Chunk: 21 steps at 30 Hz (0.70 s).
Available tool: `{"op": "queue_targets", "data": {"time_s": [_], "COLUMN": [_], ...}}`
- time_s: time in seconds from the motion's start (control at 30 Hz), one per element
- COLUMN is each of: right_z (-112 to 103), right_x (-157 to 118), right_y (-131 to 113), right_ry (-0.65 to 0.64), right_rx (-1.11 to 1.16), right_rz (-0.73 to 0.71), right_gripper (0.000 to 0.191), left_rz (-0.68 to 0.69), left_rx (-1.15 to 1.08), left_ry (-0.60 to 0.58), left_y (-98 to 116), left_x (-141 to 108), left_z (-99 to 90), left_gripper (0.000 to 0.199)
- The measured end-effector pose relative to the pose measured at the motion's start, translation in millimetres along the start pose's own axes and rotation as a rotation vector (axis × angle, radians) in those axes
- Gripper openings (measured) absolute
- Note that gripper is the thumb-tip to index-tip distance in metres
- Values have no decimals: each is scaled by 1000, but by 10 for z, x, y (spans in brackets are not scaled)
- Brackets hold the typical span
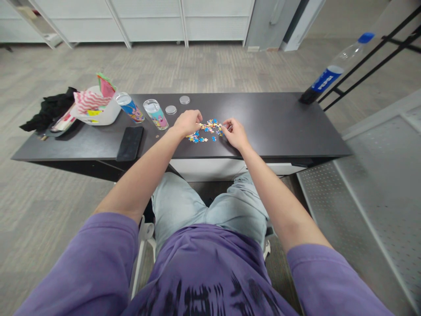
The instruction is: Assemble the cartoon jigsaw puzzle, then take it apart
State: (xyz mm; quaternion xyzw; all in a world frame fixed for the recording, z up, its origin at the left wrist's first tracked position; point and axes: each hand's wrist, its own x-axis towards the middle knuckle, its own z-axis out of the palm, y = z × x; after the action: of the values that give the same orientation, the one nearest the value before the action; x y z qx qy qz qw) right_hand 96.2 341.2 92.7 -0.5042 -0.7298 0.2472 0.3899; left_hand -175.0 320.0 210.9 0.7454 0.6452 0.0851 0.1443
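Note:
Small colourful puzzle pieces (pixel 210 127) lie in a loose pile on the dark table (pixel 279 127), with a few strays toward the front edge. At the pile's left side is my left hand (pixel 189 123), its fingers curled and its fingertips at the pieces. My right hand (pixel 234 133) rests at the pile's right side, fingers bent, thumb and index finger close together by the edge pieces. Whatever either hand pinches is too small to make out. Left of the pile stand two clear cans with cartoon prints (pixel 158 117) (pixel 132 109), and two silver lids (pixel 171 109) (pixel 184 100) lie behind.
A black phone (pixel 130 143) lies at the front left. Beyond it are a white basket (pixel 107 115) with pink-striped cloth and a black cloth (pixel 49 109). A Pepsi bottle (pixel 325 80) stands at the back right, near a black metal frame (pixel 362 59).

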Motion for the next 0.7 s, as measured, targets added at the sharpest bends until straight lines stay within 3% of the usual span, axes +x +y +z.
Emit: {"op": "queue_targets", "data": {"time_s": [0.13,0.23,0.37,0.53,0.7], "right_z": [1,1,-5,-5,-2], "right_x": [4,1,-15,-33,-41], "right_y": [0,-10,-31,-54,-84], "right_ry": [-4,-8,-8,-5,5], "right_rx": [-8,-18,-25,-20,-5], "right_rz": [3,5,6,8,18], "right_gripper": [30,30,29,30,26], "left_rz": [-4,-1,-41,-98,-61], "left_rx": [12,23,23,-2,-63], "left_ry": [56,43,8,-24,-87], "left_y": [-45,10,131,190,176], "left_x": [-28,-69,-78,-1,35], "left_z": [-9,59,183,221,217], "left_gripper": [43,41,56,48,43]}}
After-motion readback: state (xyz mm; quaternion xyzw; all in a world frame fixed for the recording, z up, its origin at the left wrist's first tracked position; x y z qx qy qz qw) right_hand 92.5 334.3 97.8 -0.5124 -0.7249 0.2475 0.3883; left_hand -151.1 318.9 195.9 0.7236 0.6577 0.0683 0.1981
